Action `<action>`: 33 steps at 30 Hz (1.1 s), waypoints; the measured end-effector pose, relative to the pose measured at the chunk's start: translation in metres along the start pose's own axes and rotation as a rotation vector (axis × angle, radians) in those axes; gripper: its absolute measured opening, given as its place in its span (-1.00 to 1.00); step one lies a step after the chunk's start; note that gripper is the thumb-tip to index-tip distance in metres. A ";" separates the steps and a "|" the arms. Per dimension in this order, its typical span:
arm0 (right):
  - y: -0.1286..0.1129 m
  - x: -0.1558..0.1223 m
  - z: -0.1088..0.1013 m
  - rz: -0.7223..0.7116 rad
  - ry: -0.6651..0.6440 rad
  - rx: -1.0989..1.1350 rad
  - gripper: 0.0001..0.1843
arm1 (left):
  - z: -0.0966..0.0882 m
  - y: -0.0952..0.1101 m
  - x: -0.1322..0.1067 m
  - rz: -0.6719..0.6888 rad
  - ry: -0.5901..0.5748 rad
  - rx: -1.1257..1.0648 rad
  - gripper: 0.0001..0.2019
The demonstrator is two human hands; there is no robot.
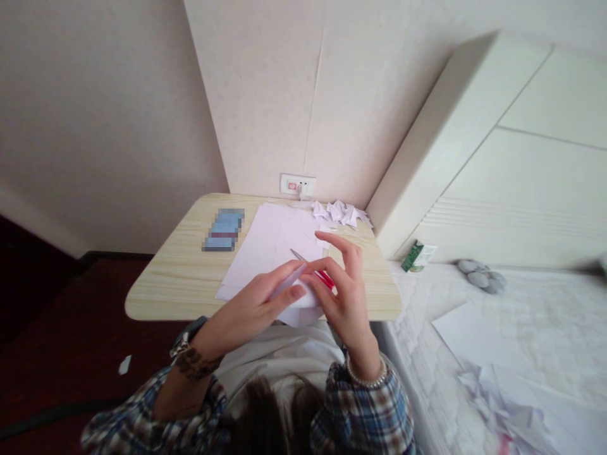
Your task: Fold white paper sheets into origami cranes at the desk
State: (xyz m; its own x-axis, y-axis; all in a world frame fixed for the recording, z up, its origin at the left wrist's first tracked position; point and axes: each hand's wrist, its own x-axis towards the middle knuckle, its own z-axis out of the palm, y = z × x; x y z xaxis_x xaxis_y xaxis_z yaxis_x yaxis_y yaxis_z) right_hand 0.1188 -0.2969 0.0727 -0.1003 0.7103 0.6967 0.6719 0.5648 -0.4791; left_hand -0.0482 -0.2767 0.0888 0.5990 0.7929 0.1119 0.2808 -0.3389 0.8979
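I see the small folded piece of white paper between the two hands, at the near edge of the pale wood-grain worktop, in front of the person's body. Neither hand is nearer, because both are closed on it: the left hand grips its left side with the thumb across its face, and the right hand pinches its upper right edge, one finger stretched away. Its long axis I cannot tell, since fingers cover much. The red-handled metal scissors lie just beyond, beside the right hand, blades pointing away and leftward.
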 end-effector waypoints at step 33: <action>0.006 0.003 -0.013 0.492 -0.160 0.436 -0.75 | 0.002 0.001 0.002 -0.083 0.282 -0.069 -0.66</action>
State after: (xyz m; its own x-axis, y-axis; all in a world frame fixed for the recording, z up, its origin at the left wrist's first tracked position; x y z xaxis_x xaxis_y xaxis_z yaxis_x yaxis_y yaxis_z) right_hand 0.1320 -0.2973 0.0791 0.0111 0.9626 0.2708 0.3131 0.2538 -0.9152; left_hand -0.0457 -0.2761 0.0888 0.3417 0.9290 0.1419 0.2631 -0.2395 0.9346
